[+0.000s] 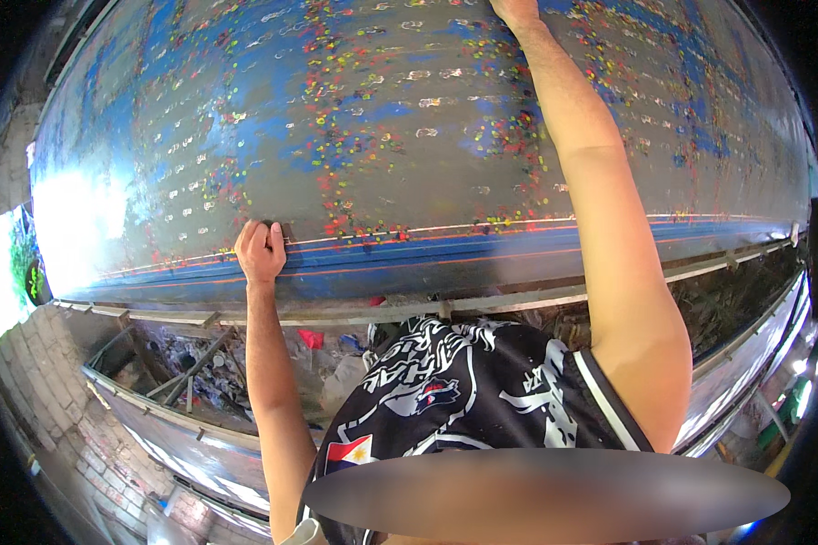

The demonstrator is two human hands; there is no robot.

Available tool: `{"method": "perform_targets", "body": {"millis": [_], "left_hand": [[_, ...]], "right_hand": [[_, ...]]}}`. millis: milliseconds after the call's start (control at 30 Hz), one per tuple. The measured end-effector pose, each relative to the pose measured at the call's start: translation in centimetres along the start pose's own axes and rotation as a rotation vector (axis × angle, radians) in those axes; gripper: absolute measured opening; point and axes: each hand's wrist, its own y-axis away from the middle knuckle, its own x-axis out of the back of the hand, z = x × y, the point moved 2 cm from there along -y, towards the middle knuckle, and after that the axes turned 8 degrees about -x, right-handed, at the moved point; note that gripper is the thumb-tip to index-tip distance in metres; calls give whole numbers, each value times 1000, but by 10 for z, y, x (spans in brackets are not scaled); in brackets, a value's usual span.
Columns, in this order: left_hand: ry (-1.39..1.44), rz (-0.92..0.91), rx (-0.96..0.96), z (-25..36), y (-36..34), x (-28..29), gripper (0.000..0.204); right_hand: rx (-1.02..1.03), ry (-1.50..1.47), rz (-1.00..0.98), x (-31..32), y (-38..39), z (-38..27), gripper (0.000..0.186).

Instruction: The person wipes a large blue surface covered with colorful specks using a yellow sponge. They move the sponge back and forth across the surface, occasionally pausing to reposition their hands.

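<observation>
A long, broad work table [409, 173] fills the upper view, its grey and blue surface dotted with red, yellow and green paint spots. Near the table's close edge, on the left, my left hand [261, 252] rests with its fingers curled inward. A small dark patch shows at its fingertips, but what they hold, if anything, I cannot make out. My right hand [517, 11] reaches far across the table to the top edge of the picture. Only its wrist and the back of the hand show; the fingers are cut off.
A wooden rail [500, 302] runs along the table's near side. Below it, the space between tables holds scraps, containers and a red piece [311, 339]. Another long table [191, 445] lies behind me, with a block floor [54, 381] at left.
</observation>
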Motion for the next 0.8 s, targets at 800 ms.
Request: {"method": "perform_targets", "body": {"millis": [800], "left_hand": [[29,48,0,0,7,3,40]], "right_hand": [[-317,76,-357,239,369,-192,60]]}}
